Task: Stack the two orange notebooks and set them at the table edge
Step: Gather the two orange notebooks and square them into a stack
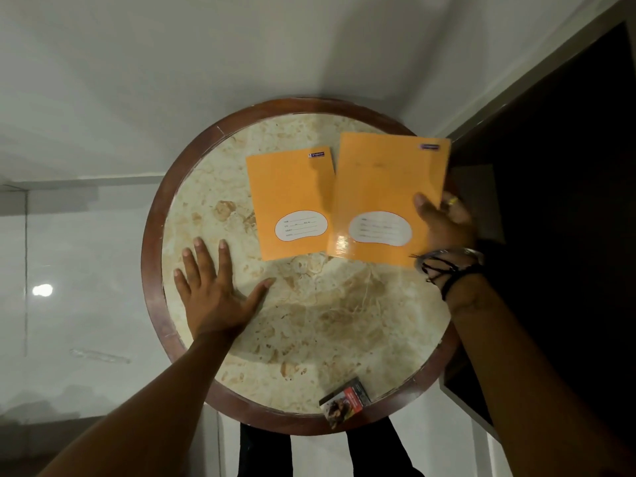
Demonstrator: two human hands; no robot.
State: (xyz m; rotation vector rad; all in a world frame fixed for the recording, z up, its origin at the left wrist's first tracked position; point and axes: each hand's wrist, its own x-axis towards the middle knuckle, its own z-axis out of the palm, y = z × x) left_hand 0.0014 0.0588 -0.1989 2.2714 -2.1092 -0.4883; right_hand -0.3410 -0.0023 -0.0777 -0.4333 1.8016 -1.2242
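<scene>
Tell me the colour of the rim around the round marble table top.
The rim is dark reddish-brown wood, seen best in the head view.

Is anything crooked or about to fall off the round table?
Yes. The small box hangs tilted over the table's near rim, so it might drop. The right hand holds one notebook lifted, overlapping the flat notebook and not squared up.

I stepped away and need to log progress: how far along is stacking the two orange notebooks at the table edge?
Done: nothing is stacked yet. In hand: the right hand grips the right orange notebook, raised and overlapping the edge of the left orange notebook, which lies flat on the round marble-topped table. The left hand rests flat, holding nothing. Left: stack the notebooks and set them at the edge.
</scene>
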